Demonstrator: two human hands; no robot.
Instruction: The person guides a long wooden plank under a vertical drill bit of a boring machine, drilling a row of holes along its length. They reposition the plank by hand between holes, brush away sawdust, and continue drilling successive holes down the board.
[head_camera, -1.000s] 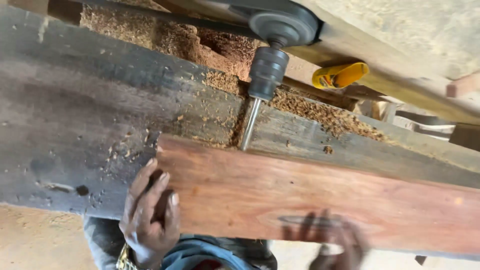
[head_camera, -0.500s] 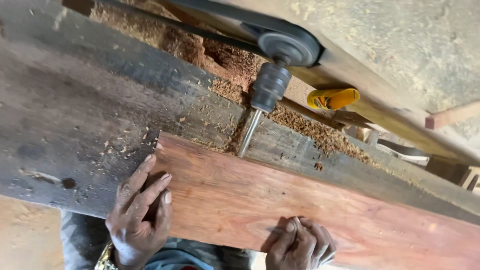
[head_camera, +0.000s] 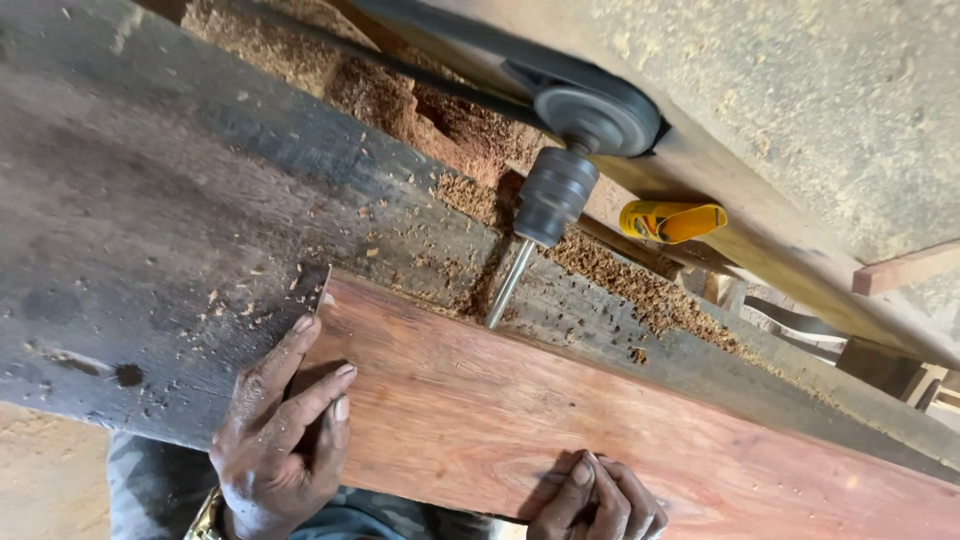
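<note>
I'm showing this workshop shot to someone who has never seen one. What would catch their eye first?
Probably the reddish wooden board, lying slanted across the dark worn bench, with the left hand gripping its end and the right hand on its near edge. Next, the drill chuck above the middle, its bit meeting the board's far edge, amid sawdust.

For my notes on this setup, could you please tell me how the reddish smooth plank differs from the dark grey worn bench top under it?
The reddish smooth plank is warm red-brown with clean grain; the dark grey worn bench top is weathered, stained and strewn with wood chips. The plank is narrower and lies on the bench top, held by the left hand and right hand. Both are long flat timber, running the same way.
</note>
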